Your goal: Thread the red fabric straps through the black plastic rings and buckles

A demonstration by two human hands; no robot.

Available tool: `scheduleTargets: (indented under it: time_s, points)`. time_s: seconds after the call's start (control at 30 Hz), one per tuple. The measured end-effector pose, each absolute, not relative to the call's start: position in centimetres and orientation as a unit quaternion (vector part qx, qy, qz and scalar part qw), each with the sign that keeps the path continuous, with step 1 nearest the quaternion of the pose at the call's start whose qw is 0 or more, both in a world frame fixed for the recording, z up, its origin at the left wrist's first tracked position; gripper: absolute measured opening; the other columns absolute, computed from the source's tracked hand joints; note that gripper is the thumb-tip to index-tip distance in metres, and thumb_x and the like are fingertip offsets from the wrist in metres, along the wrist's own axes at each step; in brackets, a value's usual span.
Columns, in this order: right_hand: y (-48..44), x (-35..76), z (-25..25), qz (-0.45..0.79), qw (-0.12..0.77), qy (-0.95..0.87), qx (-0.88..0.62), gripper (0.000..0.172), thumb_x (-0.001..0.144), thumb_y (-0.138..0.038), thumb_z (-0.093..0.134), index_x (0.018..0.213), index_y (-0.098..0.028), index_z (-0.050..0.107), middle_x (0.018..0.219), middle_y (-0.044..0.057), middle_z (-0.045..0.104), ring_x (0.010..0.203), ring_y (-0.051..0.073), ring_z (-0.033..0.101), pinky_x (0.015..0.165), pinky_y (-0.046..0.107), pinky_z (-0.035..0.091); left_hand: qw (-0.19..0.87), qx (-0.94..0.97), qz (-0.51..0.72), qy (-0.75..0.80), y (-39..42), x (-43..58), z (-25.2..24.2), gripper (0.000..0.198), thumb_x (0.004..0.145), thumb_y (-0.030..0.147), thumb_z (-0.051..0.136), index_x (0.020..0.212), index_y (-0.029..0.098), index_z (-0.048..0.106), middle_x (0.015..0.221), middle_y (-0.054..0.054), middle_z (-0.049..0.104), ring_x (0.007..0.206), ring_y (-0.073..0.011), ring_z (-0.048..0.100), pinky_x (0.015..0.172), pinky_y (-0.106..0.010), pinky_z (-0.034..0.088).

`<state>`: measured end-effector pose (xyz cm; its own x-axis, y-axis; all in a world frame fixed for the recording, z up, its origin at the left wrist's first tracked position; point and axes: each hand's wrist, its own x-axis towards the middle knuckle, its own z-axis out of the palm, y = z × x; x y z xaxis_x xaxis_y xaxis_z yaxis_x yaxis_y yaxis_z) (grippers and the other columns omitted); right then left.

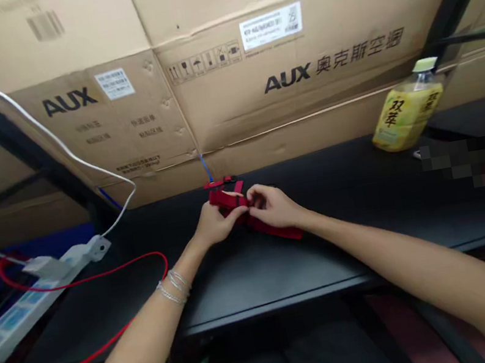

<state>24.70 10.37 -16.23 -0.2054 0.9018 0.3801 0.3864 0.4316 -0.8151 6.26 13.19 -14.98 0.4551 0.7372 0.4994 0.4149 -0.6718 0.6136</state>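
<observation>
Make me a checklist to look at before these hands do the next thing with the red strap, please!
1. Both hands on the strap: the left hand and right hand are both holding the red fabric strap. Ok.
2. Strap on the table: it lies on the black table, away from the front edge. Ok.
3. Bottle out of the way: the yellow-labelled plastic bottle stands well to the right of the hands. Ok.
4. Arms clear of cables: the red cable seems to pass under the left wrist. Not ok.
5. Blue wire loose: the blue wire reaches the strap, but whether it is attached? Cannot tell.
</observation>
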Motion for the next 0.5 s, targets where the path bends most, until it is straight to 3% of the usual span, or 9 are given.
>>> scheduleTargets:
  time_s: [0.17, 0.5]
  points:
    - [10.34, 24.67, -16.17, 0.251, 0.448, -0.730, -0.450, 0.017, 0.069, -0.019, 0.053, 0.085, -0.017, 0.053, 0.080, 0.001, 0.058, 0.064, 0.011, 0.053, 0.062, 0.025, 0.041, 0.221, 0.833, 0.385, 0.330, 13.04, 6.36, -14.99, 0.029, 0.079, 0.037, 0.065, 0.098, 0.014, 0.068, 0.098, -0.009, 0.071, 0.094, -0.0230, 0.066, 0.093, -0.037, 0.049]
    - [9.91, 24.74, -15.60, 0.232, 0.431, -0.740, -0.462, 0.014, 0.070, -0.024, 0.055, 0.080, -0.019, 0.046, 0.067, -0.003, 0.052, 0.060, 0.012, 0.048, 0.059, 0.025, 0.036, 0.195, 0.830, 0.390, 0.349, 13.10, 6.31, -14.90, 0.029, 0.076, 0.037, 0.069, 0.095, 0.015, 0.069, 0.097, -0.008, 0.072, 0.093, -0.0229, 0.066, 0.091, -0.037, 0.050]
